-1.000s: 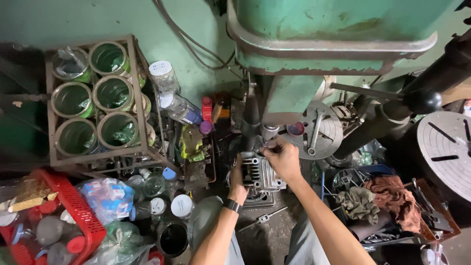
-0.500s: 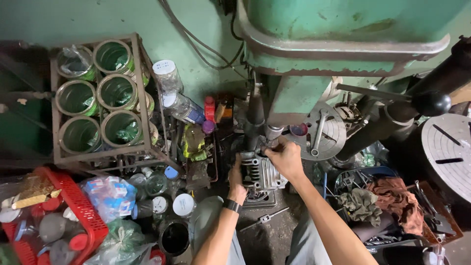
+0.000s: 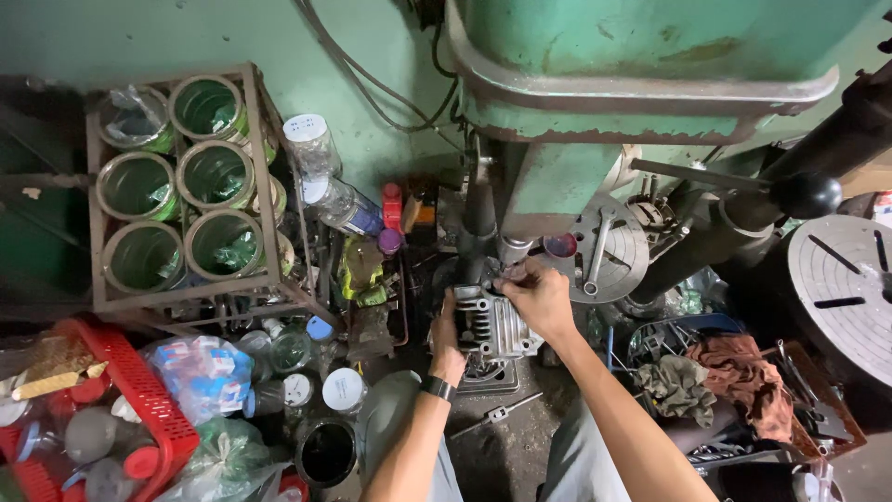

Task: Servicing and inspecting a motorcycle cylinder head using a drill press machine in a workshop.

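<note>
Cylinder (image 3: 497, 325), a finned grey metal casting, sits at the centre of the view on the drill table (image 3: 490, 376), directly under the spindle (image 3: 479, 218) of the green drill press (image 3: 641, 84). Judging by how things lie, the part is already placed under the spindle and is being steadied or lined up; no drilling shows, and the feed handle (image 3: 806, 195) at 2 o'clock is untouched, so the machining itself looks still to come.

Left hand (image 3: 446, 336) comes up from 6 o'clock, forearm near vertical, a dark watch (image 3: 437, 388) on the wrist. It presses against the cylinder's 9 o'clock side with the fingers curled round its edge, grasping the casting. Right hand (image 3: 539, 297) reaches in from 5 o'clock, forearm slanting up and left, wrist bent so the knuckles face the camera. Its fingers close on the cylinder's top edge at about 1 o'clock, just beneath the spindle; whether they also pinch some small piece there cannot be told.

Around it: a wire rack (image 3: 186, 186) of green cans at 10 o'clock, a red basket (image 3: 139, 390) at 8 o'clock, plastic bottles (image 3: 339, 204) at 11 o'clock, rags (image 3: 734, 381) at 4 o'clock, and a round slotted plate (image 3: 846, 288) at 3 o'clock.
</note>
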